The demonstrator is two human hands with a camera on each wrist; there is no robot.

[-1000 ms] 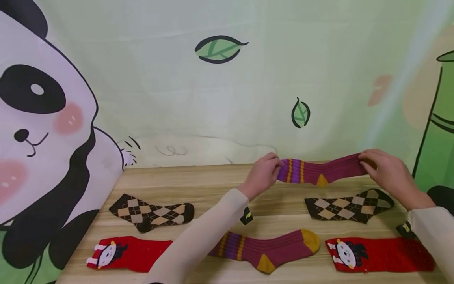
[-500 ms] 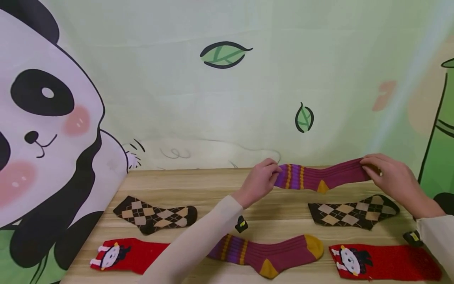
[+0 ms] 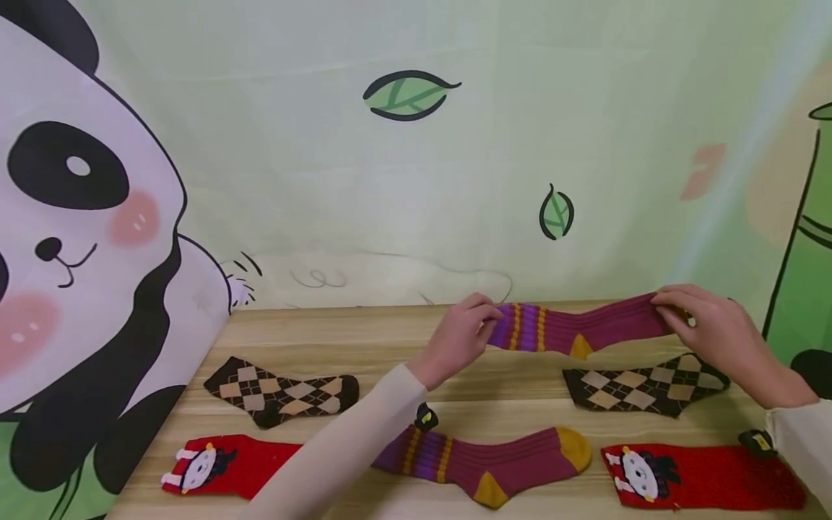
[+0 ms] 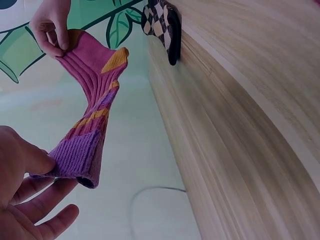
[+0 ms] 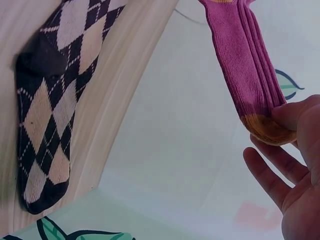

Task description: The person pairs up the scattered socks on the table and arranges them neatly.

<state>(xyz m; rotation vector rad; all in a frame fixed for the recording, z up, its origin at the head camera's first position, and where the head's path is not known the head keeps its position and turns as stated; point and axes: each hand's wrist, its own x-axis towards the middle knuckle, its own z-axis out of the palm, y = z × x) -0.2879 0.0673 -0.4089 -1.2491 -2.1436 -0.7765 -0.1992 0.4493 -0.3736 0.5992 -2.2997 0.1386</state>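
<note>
A maroon sock (image 3: 559,329) with purple and mustard stripes hangs stretched sideways above the back of the table. My left hand (image 3: 458,338) pinches its purple cuff (image 4: 77,155) between thumb and fingers. At the other end, my right hand (image 3: 721,336) pinches the mustard toe (image 5: 265,129). The matching maroon sock (image 3: 513,462) lies flat near the front middle, its cuff end partly behind my left sleeve. Just below my right hand lies an argyle sock (image 3: 640,386) in black, tan and grey.
A second argyle sock (image 3: 279,393) lies at the left of the wooden table (image 3: 390,332). Red socks with a white animal face lie at front left (image 3: 243,462) and front right (image 3: 715,477), both partly under my sleeves. Behind the table hangs a printed panda backdrop (image 3: 312,180).
Both hands keep their pinch on the maroon sock. My left hand and the sock have shifted slightly to the left. The view has tilted a little; the socks on the table stay put.
</note>
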